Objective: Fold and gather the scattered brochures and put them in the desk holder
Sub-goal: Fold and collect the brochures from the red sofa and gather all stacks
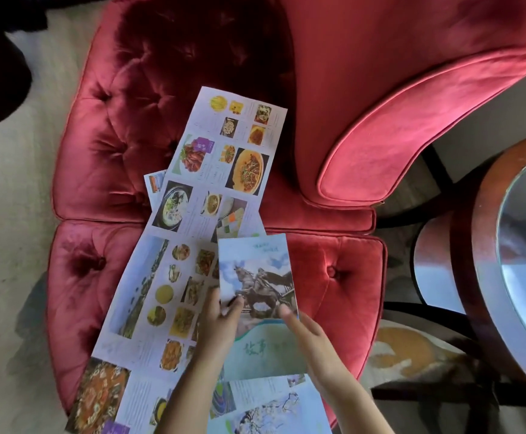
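Observation:
A folded brochure (257, 277) with a horse statue on its cover lies on the red velvet chair seat (343, 277). My left hand (222, 317) presses its left edge with curled fingers. My right hand (305, 336) touches its right edge with straight fingers. A long unfolded brochure (192, 220) with food photos stretches diagonally across the seat, partly under the folded one. Another opened brochure (271, 405) with blossoms lies below, near the seat's front edge. A small corner of one more brochure (154, 183) peeks out at the left. No desk holder is in view.
The chair's curved armrest (412, 126) rises at the right. A round wooden table with a glass top (512, 245) stands at the far right. Pale floor (8, 214) lies to the left, with a dark shape at the top left.

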Demonstrator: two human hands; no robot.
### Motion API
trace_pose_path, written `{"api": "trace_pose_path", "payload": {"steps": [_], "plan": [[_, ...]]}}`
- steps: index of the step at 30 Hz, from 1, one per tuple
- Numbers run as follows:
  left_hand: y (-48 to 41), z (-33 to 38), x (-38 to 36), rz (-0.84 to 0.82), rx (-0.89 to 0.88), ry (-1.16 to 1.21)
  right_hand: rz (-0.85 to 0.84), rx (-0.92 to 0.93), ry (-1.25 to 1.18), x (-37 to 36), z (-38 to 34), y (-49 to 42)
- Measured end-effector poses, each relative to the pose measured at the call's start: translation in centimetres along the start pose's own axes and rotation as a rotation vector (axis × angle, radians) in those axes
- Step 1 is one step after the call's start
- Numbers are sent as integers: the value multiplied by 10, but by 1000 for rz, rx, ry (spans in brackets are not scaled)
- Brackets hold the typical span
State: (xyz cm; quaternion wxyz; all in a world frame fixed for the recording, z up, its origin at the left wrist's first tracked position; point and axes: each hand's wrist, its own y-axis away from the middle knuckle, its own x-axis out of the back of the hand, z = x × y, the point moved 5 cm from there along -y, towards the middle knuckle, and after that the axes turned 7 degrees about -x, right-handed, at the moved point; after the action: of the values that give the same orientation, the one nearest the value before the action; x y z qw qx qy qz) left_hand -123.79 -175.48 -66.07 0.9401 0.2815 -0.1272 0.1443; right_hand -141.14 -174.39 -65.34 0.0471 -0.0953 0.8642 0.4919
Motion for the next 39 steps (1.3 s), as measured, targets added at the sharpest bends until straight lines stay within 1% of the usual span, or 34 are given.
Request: {"api": "trace_pose_path", "payload": {"steps": [2,3,4,7,8,9,10,12,13,15,19,22,25,27,29,31,33,35,37,39], "plan": [[-2,2,-9,42,-101,-216,210,108,206,11,-2,-1],[-3,1,-13,51,-109,-271,313,127,309,16,-2,-2],[-4,0,-17,52,-96,-280,403,134,421,20,-1,-3],[-3,-3,-23,54,-43,-179,630,179,711,25,-3,-3],[-2,-3,-25,56,-29,-166,684,197,747,27,-4,-2],[-3,-4,-26,50,-14,-152,715,207,730,28,-5,-3],[-4,-4,-28,37,-2,-140,722,200,669,31,-6,-5],[-7,-1,-33,4,-7,-149,701,125,511,38,-8,-12],[-8,2,-36,-10,-19,-162,690,87,469,42,-10,-15],[-8,9,-44,-35,-56,-173,698,45,429,53,-15,-20],[-5,26,-77,-144,-129,-157,802,58,328,84,-31,-20],[-5,31,-107,-252,-153,-207,850,55,381,107,-41,-19],[-9,31,-125,-304,-183,-302,890,24,553,122,-42,-24],[-11,28,-127,-328,-224,-367,922,45,665,121,-43,-25],[-10,24,-125,-366,-235,-367,972,85,739,117,-44,-24],[-7,25,-119,-392,-253,-334,1019,106,751,114,-41,-20],[-6,32,-103,-354,-332,-317,1054,159,729,114,-40,-14],[-12,39,-71,-235,-421,-373,1052,296,753,105,-45,-8],[-23,38,-29,-94,-405,-447,938,443,817,80,-51,-5],[-31,28,18,50,-288,-494,723,540,855,43,-54,-7]]}}
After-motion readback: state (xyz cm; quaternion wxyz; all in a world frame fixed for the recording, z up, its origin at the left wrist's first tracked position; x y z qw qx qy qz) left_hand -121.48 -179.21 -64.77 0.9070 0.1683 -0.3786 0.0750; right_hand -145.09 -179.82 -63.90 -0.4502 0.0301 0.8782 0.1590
